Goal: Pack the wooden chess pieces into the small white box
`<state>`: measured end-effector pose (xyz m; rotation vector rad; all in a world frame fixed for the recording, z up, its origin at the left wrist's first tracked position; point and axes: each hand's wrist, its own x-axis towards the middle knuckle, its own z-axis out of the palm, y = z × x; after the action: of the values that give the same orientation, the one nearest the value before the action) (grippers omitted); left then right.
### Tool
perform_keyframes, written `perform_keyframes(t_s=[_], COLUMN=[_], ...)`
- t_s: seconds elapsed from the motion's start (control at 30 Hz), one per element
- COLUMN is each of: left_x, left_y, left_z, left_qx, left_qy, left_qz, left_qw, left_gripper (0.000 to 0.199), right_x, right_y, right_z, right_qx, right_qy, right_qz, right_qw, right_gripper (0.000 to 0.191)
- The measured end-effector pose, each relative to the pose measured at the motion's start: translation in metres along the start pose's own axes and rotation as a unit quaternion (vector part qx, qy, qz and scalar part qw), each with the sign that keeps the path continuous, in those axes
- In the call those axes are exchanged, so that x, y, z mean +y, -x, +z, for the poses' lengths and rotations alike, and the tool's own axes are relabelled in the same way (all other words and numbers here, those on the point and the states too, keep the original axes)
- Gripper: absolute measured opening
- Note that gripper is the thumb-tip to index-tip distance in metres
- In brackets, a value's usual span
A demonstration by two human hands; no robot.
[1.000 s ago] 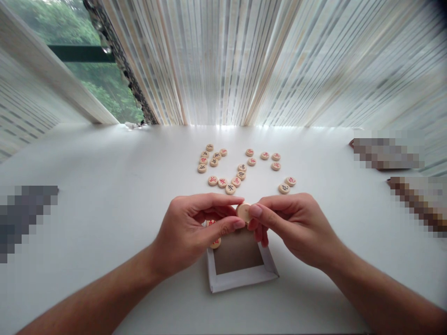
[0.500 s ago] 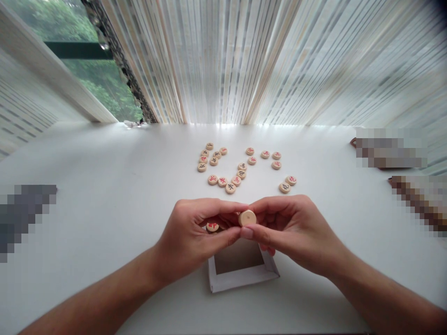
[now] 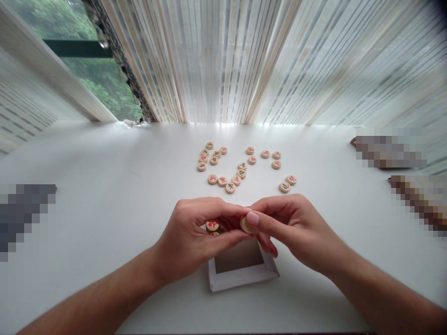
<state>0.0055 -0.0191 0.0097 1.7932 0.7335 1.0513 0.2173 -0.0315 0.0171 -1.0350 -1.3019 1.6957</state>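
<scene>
My left hand (image 3: 204,225) and my right hand (image 3: 279,218) meet over a white shallow box (image 3: 244,278). Between their fingertips they pinch a round wooden Chinese chess piece (image 3: 246,225). My right thumb lies across that piece and covers part of it; no character shows on its visible side. Behind the left fingers, a piece with a red character (image 3: 212,224) shows, with the edge of another just below it. The box's grey-brown inside is visible below the hands; its far part is hidden by them.
Several Chinese chess pieces with black or red characters lie face up farther back, among them a black-marked piece (image 3: 230,187) and a pair at right (image 3: 285,187). Blurred-out objects lie at both table sides. Striped curtains (image 3: 223,65) hang behind the white table (image 3: 122,186).
My right thumb has moved up over the held piece, which has tilted and sunk slightly between the fingers. More of the red-marked piece behind the left fingers now shows.
</scene>
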Motion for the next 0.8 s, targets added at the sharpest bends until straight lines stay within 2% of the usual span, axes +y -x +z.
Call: perform_keyframes(t_s=[0.2,0.43,0.6,0.8], left_x=[0.0023,0.0011,0.0013,0.0001], left_y=[-0.0007,0.0001,0.0013,0.0042], left_z=[0.0001,0.0000,-0.0001,0.0011], left_qx=[0.019,0.018,0.027,0.029], left_qy=[0.100,0.119,0.049,-0.038], left_qz=[-0.058,-0.073,-0.033,0.020], left_qw=[0.993,0.990,0.998,0.999], left_gripper=[0.027,0.029,0.027,0.028], right_x=[0.0039,0.0000,0.0010,0.0023], right_y=[0.0010,0.0030,0.0002,-0.0003], right_z=[-0.0031,0.0012,0.0034,0.0017], right_qx=[-0.036,-0.033,-0.015,-0.011], right_qy=[-0.059,-0.096,-0.094,-0.074], right_qz=[-0.016,0.020,0.043,0.029], right_qw=[0.997,0.995,0.995,0.997], right_gripper=[0.017,0.023,0.022,0.018])
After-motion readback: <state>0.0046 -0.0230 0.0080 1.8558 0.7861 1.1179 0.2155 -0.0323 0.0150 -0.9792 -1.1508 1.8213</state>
